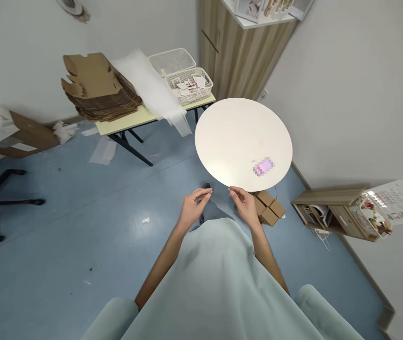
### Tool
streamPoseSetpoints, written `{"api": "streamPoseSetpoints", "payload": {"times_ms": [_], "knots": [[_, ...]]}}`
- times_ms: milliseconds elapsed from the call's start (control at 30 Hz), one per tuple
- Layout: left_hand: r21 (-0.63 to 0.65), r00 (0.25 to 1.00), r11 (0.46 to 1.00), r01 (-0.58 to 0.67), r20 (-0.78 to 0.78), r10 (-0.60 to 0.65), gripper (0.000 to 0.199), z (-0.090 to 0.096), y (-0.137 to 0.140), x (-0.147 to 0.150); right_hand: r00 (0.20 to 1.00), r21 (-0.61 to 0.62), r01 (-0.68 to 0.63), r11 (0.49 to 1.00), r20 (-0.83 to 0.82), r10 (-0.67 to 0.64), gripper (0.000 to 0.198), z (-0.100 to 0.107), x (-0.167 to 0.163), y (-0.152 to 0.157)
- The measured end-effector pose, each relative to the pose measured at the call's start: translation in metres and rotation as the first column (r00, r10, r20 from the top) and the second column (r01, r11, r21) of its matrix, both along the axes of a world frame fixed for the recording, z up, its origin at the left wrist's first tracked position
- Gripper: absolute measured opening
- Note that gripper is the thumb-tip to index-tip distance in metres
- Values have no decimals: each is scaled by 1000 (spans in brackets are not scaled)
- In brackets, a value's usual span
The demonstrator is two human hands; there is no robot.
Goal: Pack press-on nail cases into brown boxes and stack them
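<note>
My left hand [193, 206] is raised in front of my light green clothing, thumb and fingertips brought together in a pinch. Opposite it, my right hand [247, 206] makes a similar pinch, its fingertips close to the near edge of a round white table [233, 137]. A gap separates the two hands. Whatever lies between the fingertips, if anything, is too small to make out. On the tabletop, towards the right, is a pixelated pink and purple item [264, 166].
Brown cardboard boxes [269, 208] sit on the floor under the round table. A yellow-topped table [123, 122] bears stacked flat cardboard [93, 87], white sheet wrap [152, 85] and a white basket [190, 87]. A low wooden cabinet [339, 212] stands right; black chair legs [3, 203] are left.
</note>
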State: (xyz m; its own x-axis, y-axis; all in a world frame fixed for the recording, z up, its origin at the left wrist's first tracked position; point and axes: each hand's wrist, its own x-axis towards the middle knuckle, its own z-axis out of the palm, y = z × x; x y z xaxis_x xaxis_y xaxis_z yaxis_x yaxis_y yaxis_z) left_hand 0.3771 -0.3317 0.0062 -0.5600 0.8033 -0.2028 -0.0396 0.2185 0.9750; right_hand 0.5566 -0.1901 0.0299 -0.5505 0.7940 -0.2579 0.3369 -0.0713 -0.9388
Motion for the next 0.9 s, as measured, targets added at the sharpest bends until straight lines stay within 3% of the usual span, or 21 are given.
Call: {"api": "streamPoseSetpoints", "payload": {"times_ms": [300, 467, 667, 900], "knots": [[-50, 989, 998, -50, -141, 42, 42, 18, 40, -133, 998, -71, -43, 997, -50, 40, 47, -32, -134, 53], [-98, 981, 993, -63, -190, 44, 40, 23, 75, -210, 997, -82, -26, 996, -79, 20, 46, -31, -204, 94], [-111, 983, 993, -36, -183, 16, 46, 12, 118, -278, 997, -76, 42, 996, -59, -46, 46, -24, -250, 132], [-146, 984, 986, 78, -148, -100, 49, -13, 173, -365, 988, -90, 156, 984, 21, -155, 44, -22, -296, 161]]}}
